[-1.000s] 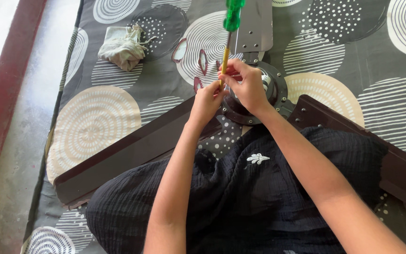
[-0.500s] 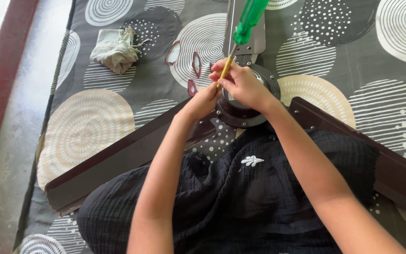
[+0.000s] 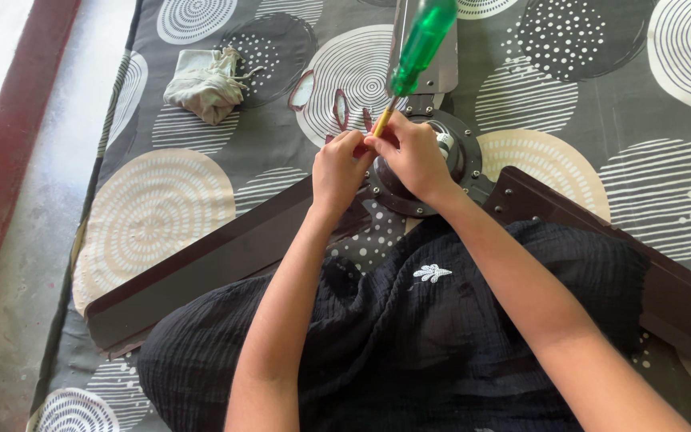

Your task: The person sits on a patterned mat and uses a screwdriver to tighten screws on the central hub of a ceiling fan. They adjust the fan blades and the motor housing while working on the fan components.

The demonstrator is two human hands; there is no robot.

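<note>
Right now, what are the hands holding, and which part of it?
Both hands, left hand and right hand, pinch a screwdriver low down, on the yellow shaft near its tip. Its green handle sticks up free, above the ceiling fan's hub.

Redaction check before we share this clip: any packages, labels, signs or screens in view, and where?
None in view: no package, label, sign or screen.
Nearest candidate: white flower emblem on the black garment over the lap, a motif, not a label.
Crumpled off-white cloth, upper left on the patterned mat, shows no tag.
</note>
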